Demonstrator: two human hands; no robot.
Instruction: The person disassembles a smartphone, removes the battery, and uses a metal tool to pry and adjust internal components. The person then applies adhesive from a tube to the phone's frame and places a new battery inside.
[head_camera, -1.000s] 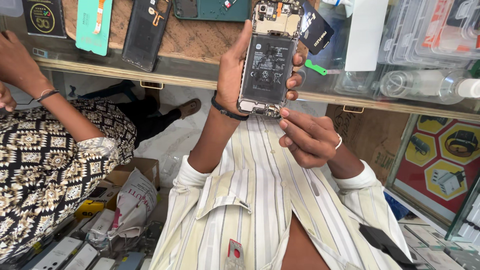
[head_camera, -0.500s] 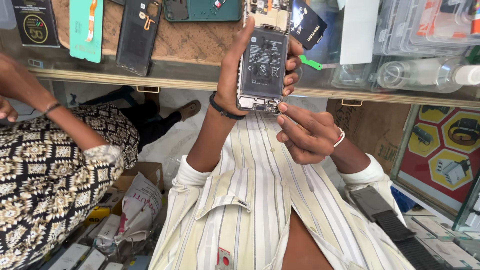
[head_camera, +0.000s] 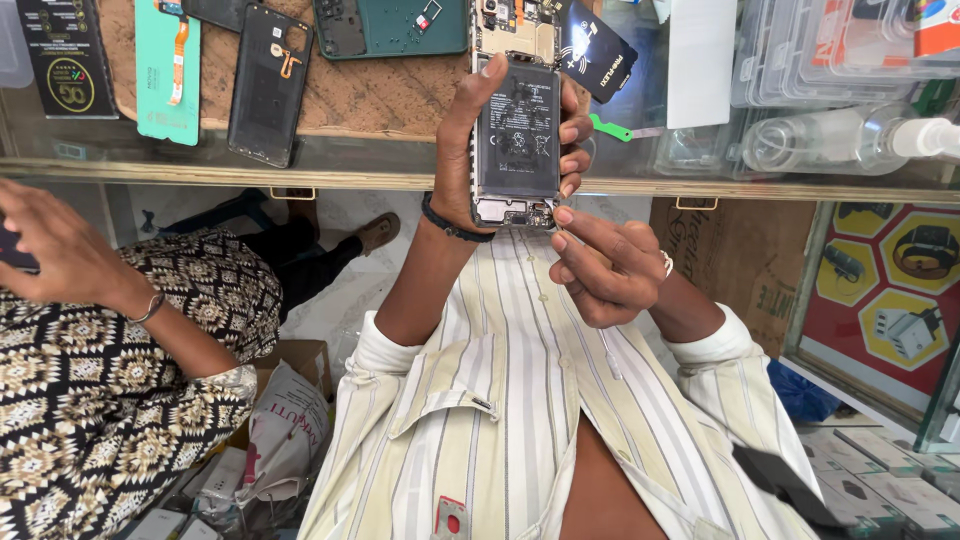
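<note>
The opened smartphone with its back cover removed and black battery exposed (head_camera: 517, 135) is gripped upright by the left hand (head_camera: 480, 150), thumb along one long side, fingers curled round the other. Its lower edge is pinched by the right hand (head_camera: 600, 265), thumb and forefinger closed on the bare connector end. The phone is judged light, stiff and fragile; it is best held by its side rails, clear of the circuitry. It is raised above the near edge of the glass surface (head_camera: 350, 160), where a black rear cover (head_camera: 268, 85) and a teal phone frame (head_camera: 395, 25) are laid farther back.
</note>
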